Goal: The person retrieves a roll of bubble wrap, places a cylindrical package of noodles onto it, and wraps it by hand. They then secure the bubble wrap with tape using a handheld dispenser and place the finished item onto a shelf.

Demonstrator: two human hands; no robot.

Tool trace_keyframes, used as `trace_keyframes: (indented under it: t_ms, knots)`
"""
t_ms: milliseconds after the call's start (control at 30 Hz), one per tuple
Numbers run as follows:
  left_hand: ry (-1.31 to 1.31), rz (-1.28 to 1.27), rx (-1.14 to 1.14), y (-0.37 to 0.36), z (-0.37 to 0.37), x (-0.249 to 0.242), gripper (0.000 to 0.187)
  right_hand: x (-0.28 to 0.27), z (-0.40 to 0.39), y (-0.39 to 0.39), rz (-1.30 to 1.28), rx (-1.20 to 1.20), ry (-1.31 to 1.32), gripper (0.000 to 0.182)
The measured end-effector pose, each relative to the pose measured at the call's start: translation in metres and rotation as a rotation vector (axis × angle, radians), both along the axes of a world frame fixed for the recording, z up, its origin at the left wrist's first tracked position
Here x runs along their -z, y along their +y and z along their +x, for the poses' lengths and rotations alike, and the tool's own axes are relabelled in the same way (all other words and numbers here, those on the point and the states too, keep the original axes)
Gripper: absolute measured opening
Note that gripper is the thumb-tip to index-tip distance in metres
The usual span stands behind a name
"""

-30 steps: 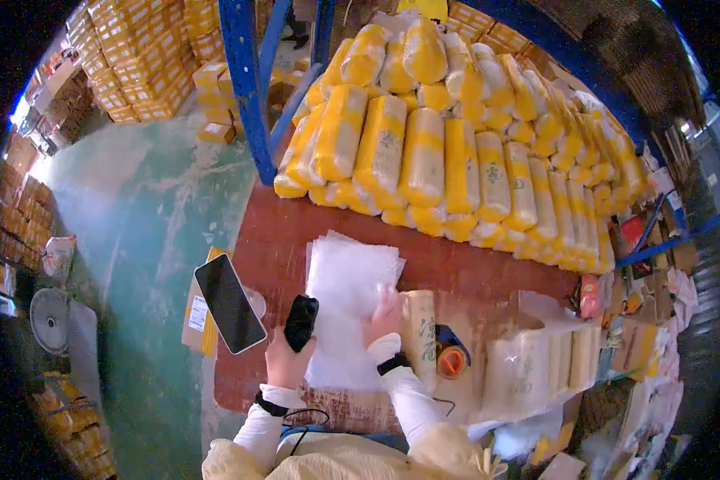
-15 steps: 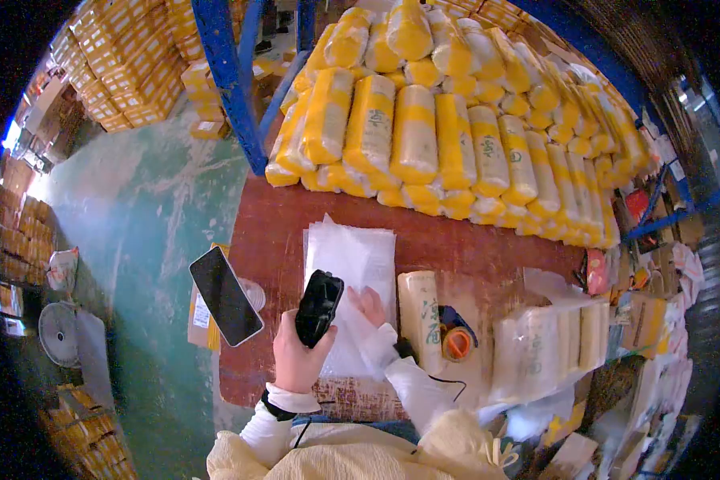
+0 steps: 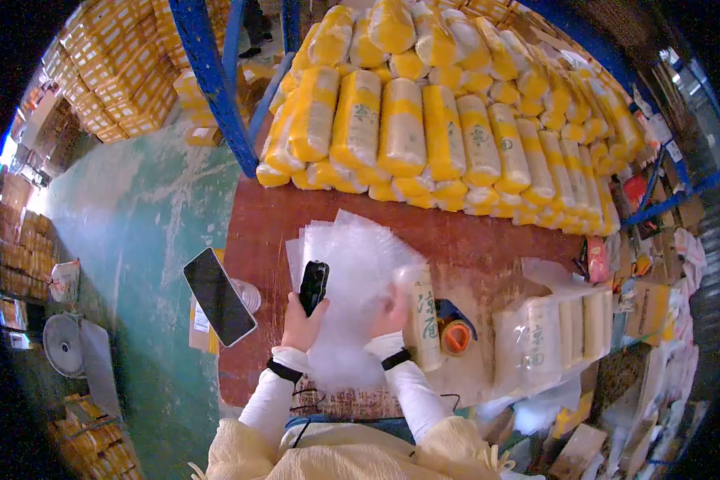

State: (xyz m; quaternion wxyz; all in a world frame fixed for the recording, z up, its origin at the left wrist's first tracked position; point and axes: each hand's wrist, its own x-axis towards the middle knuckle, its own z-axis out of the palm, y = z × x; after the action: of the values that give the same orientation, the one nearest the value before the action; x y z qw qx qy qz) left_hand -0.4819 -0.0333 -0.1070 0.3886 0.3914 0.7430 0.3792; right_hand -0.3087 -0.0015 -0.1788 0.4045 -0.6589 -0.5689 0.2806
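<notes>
The left hand point(image 3: 302, 324) is closed around a black handheld device point(image 3: 314, 286), which points away from the person, over the left part of a loose pile of translucent sheets point(image 3: 348, 272); the right hand point(image 3: 388, 312) is at the right side of that pile, beside a pale package with green characters point(image 3: 426, 324), but it is blurred, so I cannot tell how wide its fingers stand or whether it grips a sheet. The sheets lie fanned out on the red table point(image 3: 256, 220), in front of the person; just right of the pale package sits an orange ring point(image 3: 456, 337) with a dark blue piece against it; farther right, more pale packages point(image 3: 542, 332) lie side by side, partly under clear plastic; a large phone point(image 3: 220, 296) lies slanted at the table's left edge; yellow-banded packages point(image 3: 402, 128) are stacked along the far side.
</notes>
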Motion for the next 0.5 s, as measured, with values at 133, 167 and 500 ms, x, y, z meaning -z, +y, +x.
trace_keyframes:
  t_ms: [133, 167, 500]
  knots:
    - [0.209, -0.135, 0.121, 0.005, 0.002, 0.029, 0.057, -0.053, 0.022, -0.003, 0.195, 0.23, 0.09, 0.032]
    - [0.307, -0.186, 0.161, 0.007, 0.005, 0.036, 0.061, -0.055, 0.033, -0.005, 0.191, 0.296, 0.165, 0.032]
    - [0.682, -0.244, 0.415, -0.024, 0.049, 0.023, 0.107, -0.058, 0.096, -0.053, 0.038, 0.484, 0.634, 0.034]
